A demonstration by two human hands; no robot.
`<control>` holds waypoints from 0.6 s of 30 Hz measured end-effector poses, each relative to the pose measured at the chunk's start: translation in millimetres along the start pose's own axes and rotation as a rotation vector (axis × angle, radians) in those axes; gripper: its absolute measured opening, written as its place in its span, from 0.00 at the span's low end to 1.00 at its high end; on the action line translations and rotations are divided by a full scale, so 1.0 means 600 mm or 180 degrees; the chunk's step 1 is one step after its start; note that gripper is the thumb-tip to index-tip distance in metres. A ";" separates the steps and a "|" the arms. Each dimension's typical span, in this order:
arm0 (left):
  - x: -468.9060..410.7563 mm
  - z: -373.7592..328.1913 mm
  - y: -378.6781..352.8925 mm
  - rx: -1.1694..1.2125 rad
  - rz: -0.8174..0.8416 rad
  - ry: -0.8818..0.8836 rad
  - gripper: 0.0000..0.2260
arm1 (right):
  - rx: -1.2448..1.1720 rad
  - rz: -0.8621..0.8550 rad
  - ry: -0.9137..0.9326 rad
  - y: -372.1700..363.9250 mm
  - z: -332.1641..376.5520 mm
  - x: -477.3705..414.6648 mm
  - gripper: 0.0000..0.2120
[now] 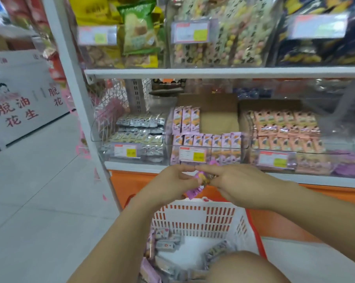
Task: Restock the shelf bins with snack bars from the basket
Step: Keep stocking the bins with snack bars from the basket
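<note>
Hands [172, 178] [235, 185] pinching bars [195, 192], basket [193, 208] below, bins [223, 155] beyond

2 hands [170, 180], 1 white basket [195, 213], 2 shelves [213, 72], 6 price tags [192, 154], and 3 tagged bins [221, 155] along the lower one.

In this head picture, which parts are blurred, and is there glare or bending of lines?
Head view: upper-shelf packets and price tags are smeared by blur; the clear bin fronts carry hazy glare; the white shelf post leans, wide-angle distortion; the left hand and right hand, pinching a purple snack bar, look sharper.
</note>
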State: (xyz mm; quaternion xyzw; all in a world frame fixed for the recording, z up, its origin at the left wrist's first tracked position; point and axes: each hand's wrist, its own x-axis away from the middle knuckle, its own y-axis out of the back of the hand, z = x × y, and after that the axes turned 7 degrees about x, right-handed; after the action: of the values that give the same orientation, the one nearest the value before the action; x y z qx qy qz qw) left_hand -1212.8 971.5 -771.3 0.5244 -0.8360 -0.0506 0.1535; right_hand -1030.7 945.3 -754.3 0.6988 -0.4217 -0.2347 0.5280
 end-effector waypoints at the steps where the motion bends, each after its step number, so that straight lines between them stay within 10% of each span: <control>1: -0.003 -0.004 -0.016 0.0105 -0.0056 -0.0064 0.18 | -0.0029 -0.0105 -0.0082 0.003 -0.009 0.010 0.20; 11: -0.065 -0.074 -0.194 0.1654 -0.0268 -0.0552 0.10 | -0.2945 -0.1871 -0.1837 -0.041 -0.067 0.127 0.20; 18: -0.113 -0.140 -0.338 0.1053 0.0209 -0.0902 0.09 | -0.3000 -0.2602 -0.2398 -0.078 -0.146 0.232 0.15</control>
State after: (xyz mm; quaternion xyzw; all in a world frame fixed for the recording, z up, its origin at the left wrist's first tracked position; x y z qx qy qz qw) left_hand -984.9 948.2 -755.4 0.5025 -0.8628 0.0191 -0.0521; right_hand -872.9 880.2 -752.9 0.3707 -0.1343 -0.7944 0.4620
